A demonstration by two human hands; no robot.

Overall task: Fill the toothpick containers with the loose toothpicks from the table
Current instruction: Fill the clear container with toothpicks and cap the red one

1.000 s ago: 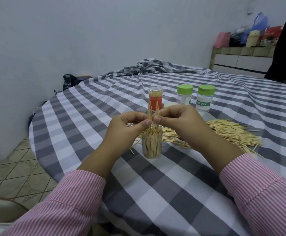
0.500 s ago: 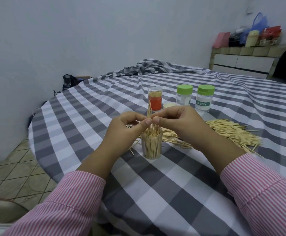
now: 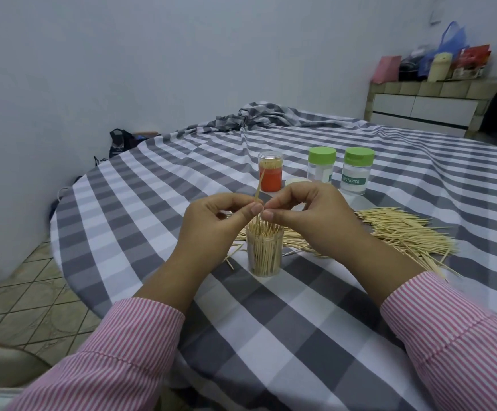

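Note:
A clear plastic container (image 3: pixel 264 253), packed with upright toothpicks, stands open on the checked tablecloth in front of me. My left hand (image 3: pixel 211 223) pinches a single toothpick (image 3: pixel 258 189) that sticks up above the container's mouth. Just right of it, my right hand (image 3: pixel 309 215) hovers over the container with curled fingers, thumb and forefinger pinched together; I cannot see what they hold. A big heap of loose toothpicks (image 3: pixel 401 232) lies to the right, partly behind my right hand.
Behind my hands stand an orange-labelled full container (image 3: pixel 270 171) and two green-capped jars (image 3: pixel 321 164) (image 3: pixel 358 170). A small pale lid (image 3: pixel 296 181) lies by them. The round table's edge (image 3: pixel 63 232) drops to tiled floor on the left.
Two toothpicks stood above my fingers a second ago; now only one does. Both hands have stayed over the container, and the dark figure at the right edge has withdrawn.

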